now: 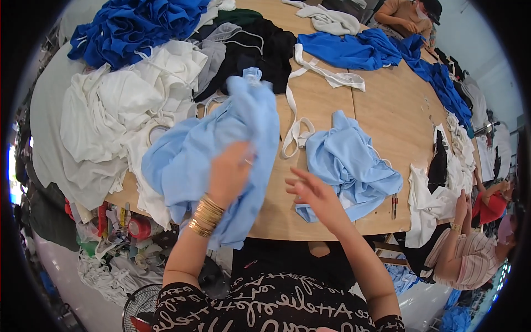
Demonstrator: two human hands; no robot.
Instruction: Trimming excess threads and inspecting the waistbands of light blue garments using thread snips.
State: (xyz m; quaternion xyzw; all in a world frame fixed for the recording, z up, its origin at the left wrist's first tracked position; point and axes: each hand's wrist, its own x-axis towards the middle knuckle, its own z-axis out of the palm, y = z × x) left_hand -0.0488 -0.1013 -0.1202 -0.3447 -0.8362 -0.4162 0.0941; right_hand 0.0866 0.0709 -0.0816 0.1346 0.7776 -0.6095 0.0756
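Left hand [229,172] is closed on a light blue garment [221,149] — fingers dug into the cloth, gold bangles [204,216] stacked on that wrist. The garment is bunched up and lifted off the counter [381,105], hanging down past the near edge below the hand and rising to a peak well above it.

Right hand [312,191] is open, fingers spread, holding nothing. It sits just to the right of the held garment and right beside a second light blue garment [351,166], which lies crumpled on the counter on the hand's far right side. Can't tell if the fingertips actually touch it.

Up and to the left of the left hand there's a big heap of white garments [110,122], with a royal blue pile [138,27] beyond that and some black clothing [260,50] straight above. White straps [296,119] trail across the wood between the two light blue pieces.

Off to the right of the right hand — a co-worker in a striped top [464,257] is handling white cloth [428,202] at the counter's edge.
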